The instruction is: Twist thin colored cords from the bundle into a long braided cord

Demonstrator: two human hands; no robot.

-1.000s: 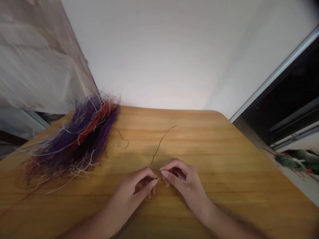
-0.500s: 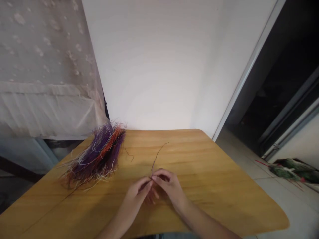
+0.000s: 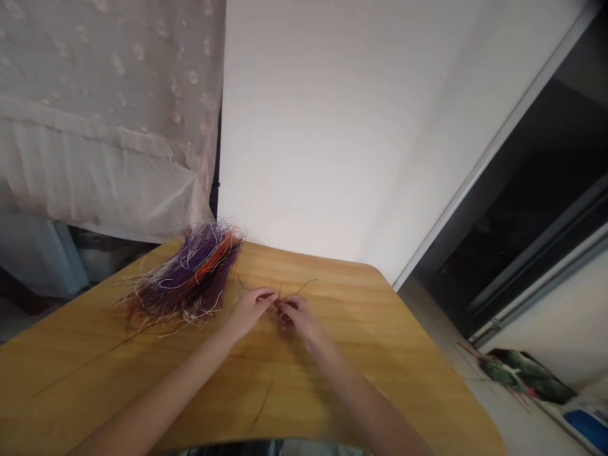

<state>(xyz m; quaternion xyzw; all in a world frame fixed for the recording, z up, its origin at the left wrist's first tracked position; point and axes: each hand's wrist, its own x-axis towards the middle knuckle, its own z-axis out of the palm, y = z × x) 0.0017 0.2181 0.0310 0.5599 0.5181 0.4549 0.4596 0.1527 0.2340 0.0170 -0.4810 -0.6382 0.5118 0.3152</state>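
Note:
My left hand (image 3: 254,310) and my right hand (image 3: 295,315) meet over the middle of the table, fingertips pinched close together. Between them is a thin dark strand (image 3: 308,286); one end sticks out beyond my right fingers, and a short tip rises between the hands. The part inside the fingers is hidden. To the left of my hands lies a thick bundle of purple, orange and pale strands (image 3: 202,269) with frayed ends. A loose strand (image 3: 241,282) shows just past my left hand, and another (image 3: 262,408) lies near the front edge.
The wooden table (image 3: 380,380) has a white wall panel (image 3: 332,126) behind it. A pale patterned curtain (image 3: 104,145) hangs at the left. On the floor at the right lies a dark green bundle (image 3: 522,373) with red stems, beside a dark doorway (image 3: 532,190).
Both hands have moved forward, away from the front edge, still pinched together. A loose strand now shows on the table behind them. The view has turned and tilted somewhat.

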